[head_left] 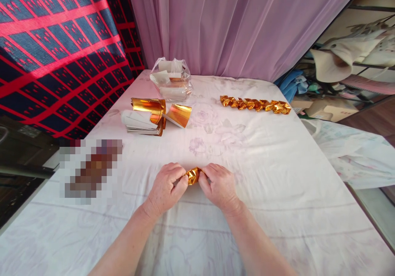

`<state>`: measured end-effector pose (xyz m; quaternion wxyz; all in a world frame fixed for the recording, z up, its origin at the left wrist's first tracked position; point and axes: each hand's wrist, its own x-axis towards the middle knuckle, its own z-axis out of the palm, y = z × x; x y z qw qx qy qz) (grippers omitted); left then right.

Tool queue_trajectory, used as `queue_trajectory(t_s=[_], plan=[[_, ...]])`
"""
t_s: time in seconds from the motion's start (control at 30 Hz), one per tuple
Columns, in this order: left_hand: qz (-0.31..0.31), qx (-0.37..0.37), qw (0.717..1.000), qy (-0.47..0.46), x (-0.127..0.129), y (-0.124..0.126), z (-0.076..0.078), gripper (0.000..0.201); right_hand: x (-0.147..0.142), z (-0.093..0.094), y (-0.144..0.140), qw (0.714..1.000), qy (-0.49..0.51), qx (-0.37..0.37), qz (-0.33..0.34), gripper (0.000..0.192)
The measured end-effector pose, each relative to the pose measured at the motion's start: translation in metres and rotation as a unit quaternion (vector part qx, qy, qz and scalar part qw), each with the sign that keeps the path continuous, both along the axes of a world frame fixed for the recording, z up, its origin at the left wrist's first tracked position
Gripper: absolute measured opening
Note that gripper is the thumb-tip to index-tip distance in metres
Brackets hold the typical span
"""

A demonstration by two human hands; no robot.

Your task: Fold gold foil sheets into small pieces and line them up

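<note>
Between my two hands is a small piece of shiny gold foil paper (193, 176), rolled and puffed out in the middle. My left hand (169, 185) pinches its left end, and my right hand (218, 184) pinches the right end; both ends are hidden by my fingers. Farther off to the right lies a row of folded gold foil pieces (255, 104), set side by side. At the back left is a stack of gold foil sheets (148, 117) with white undersides, curled and partly fanned. A single curled gold sheet (180, 114) lies against its right side.
A clear plastic bag (171, 80) with more sheets stands at the table's far left. A blurred-out item (94, 169) lies at the left. The flowered white cloth (265, 177) covers the table. Purple curtains (216, 29) hang behind; shelves with hats (333, 58) stand right.
</note>
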<state>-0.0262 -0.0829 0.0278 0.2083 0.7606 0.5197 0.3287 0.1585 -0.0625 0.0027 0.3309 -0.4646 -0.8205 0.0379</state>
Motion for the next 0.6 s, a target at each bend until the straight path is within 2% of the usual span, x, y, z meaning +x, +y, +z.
queue_trajectory(t_s=[0.2, 0.6], plan=[[0.086, 0.007, 0.989, 0.121, -0.0040, 0.0027, -0.0061, 0.026, -0.0041, 0.0043, -0.0025, 0.999, 0.007, 0.019, 0.031, 0.028], [0.082, 0.013, 0.981, 0.176, -0.0006, -0.0001, -0.0062, 0.030, -0.0011, 0.0010, -0.0011, 1.000, 0.013, -0.014, 0.000, 0.029]])
